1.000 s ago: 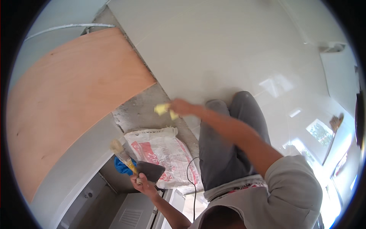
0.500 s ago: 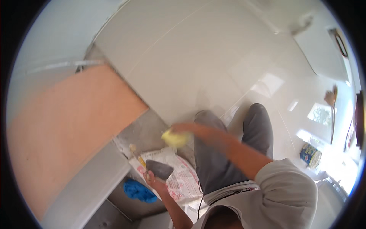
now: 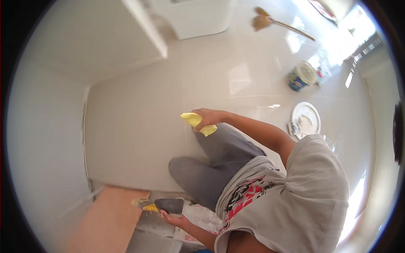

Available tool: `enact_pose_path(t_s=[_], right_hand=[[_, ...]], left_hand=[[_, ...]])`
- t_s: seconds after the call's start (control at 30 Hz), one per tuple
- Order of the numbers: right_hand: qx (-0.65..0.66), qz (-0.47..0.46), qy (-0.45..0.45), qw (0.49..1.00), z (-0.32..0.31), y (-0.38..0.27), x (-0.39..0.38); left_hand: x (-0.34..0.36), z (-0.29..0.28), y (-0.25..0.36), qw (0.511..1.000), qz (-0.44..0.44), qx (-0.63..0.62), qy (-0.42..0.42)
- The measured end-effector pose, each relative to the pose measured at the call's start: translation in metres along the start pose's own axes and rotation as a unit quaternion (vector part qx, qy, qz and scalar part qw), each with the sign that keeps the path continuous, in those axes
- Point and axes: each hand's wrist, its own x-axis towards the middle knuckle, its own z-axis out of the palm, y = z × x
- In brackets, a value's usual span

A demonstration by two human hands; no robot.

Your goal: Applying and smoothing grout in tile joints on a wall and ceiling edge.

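My right hand [image 3: 207,117] is closed around a bunched yellow cloth [image 3: 192,119], held above my bent knee over the glossy floor. Low in the view, my left hand [image 3: 172,219] grips a dark grey flat plate [image 3: 169,205] with rounded corners. A yellow-handled tool [image 3: 149,207] with a pale, smeared end sticks out beside the plate, apparently in the same hand. Beneath my left forearm lies a white sack [image 3: 202,216] with red print, partly covered by the arm.
An orange-tan board [image 3: 107,219] lies at the lower left. Toward the right stand a blue tub [image 3: 302,76] and a round white lid [image 3: 306,116] with pale paste and a small block on it. A broom [image 3: 282,25] lies farther off, near a white cabinet-like box [image 3: 194,19].
My view has swung right, bringing the lid into sight and most of the blue bundle out. The right hand, blurred before, now holds the cloth farther from the sack. Both hands keep their holds.
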Motion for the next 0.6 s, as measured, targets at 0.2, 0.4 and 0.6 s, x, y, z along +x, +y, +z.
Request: enact_pose_path(t_s=[0.2,0.4,0.6], right_hand=[[0.006,0.045,0.223,0.974,-0.062,0.086,-0.146],[0.034,0.222,0.323,0.919,-0.030,0.173,-0.285],[-0.080,0.364,0.309,0.875,0.027,0.134,-0.373]], left_hand=[[-0.019,0.045,0.030,0.990,0.052,0.078,-0.107],[0.019,0.122,0.050,0.934,0.109,0.197,-0.278],[-0.026,0.219,0.086,0.880,0.049,0.177,-0.438]])
